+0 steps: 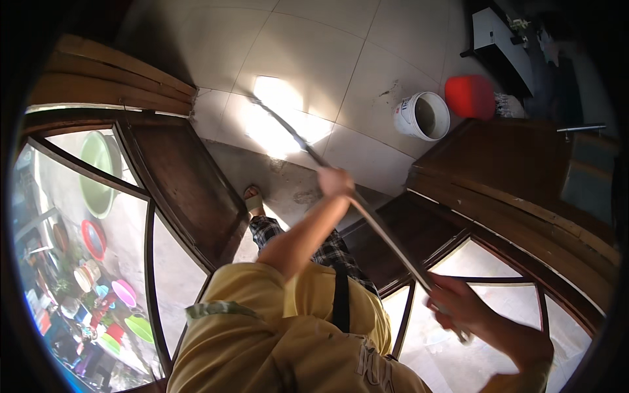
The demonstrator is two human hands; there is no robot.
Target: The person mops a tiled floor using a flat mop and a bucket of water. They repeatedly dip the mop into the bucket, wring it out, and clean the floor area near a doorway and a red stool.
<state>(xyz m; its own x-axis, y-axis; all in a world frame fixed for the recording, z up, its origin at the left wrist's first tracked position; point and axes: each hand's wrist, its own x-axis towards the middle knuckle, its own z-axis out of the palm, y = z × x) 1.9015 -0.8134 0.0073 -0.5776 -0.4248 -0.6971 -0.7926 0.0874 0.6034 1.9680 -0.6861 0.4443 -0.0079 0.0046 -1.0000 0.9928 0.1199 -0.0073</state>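
A long, thin pole [392, 243] runs slantwise across the view, from the tiled floor at the upper left down to my right side. My left hand [335, 182] is closed round its middle, in front of my body. Lower down, near the pole's upper end, my right hand [458, 304] grips it, slightly blurred. The pole's far end reaches a bright sunlit patch [282, 121] on the floor. Glare and blur there hide what head, if any, it carries.
A white bucket [422, 116] stands on the tiles at the right, beside a red rounded object [470, 96]. Dark wooden door leaves with glass panes flank me, the left one [183, 177] and the right one [452, 252]. A green basin [98, 173] shows through the left glass.
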